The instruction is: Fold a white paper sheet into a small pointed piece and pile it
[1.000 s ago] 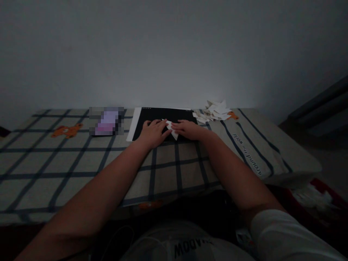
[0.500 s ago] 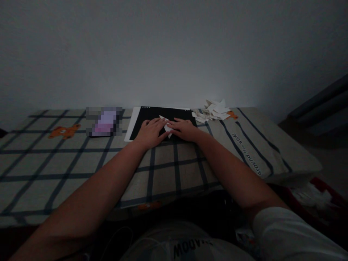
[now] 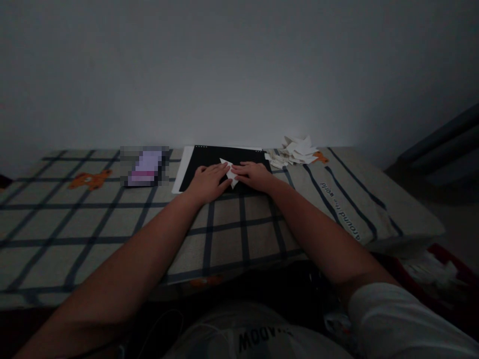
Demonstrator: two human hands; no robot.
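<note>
A small piece of folded white paper (image 3: 233,177), pointed at its far and near ends, lies on a black sheet with punched holes (image 3: 228,154). My left hand (image 3: 209,182) rests on the paper's left side, fingers stretched out flat and thumb pointing toward the near tip. From the right, my right hand (image 3: 254,176) lays its extended fingertips on the paper's other edge. Both hands press from above rather than wrap round it. Parts of the paper are hidden under the fingers.
White sheets (image 3: 180,177) stick out beneath the black one. A phone (image 3: 145,169), partly blurred out, lies to the left. Several folded white papers (image 3: 297,149) are heaped at the right. A checked cloth (image 3: 187,259) covers the table, which stands against a wall (image 3: 239,75).
The right thumb has drawn back from the near tip, showing more of the paper. Otherwise my hands stay nearly in place.
</note>
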